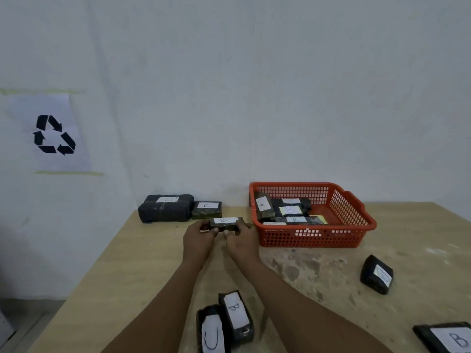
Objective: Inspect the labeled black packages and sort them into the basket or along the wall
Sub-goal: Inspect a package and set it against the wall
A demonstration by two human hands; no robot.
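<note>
At 12 o'clock on the desk (pixel 142 263), both my hands' fingers (pixel 212 230) pinch a B package (pixel 224 223), label up so I can read it.

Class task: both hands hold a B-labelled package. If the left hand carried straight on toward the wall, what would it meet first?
Probably the C-labelled package by the wall, just beyond the left hand and held package; depth is uncertain.
</note>
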